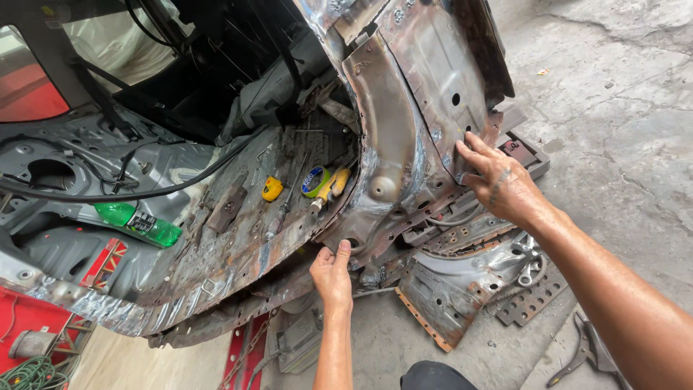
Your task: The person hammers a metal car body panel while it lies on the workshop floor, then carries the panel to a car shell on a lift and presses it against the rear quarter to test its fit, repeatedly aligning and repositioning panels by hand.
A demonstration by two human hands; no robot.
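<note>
Both hands lay open, gripping nothing: left hand (333, 273) under the rusty car body panel (390, 137), right hand (499, 180) flat against it

Left hand (333, 273): fingertips hidden under the rusty floor panel (238, 238) edge. Pliers (588, 354) cut off at bottom frame edge. Green bottle (137, 223) label too small to tell.

Bright, sharp daylight; wide-angle edge distortion.
</note>
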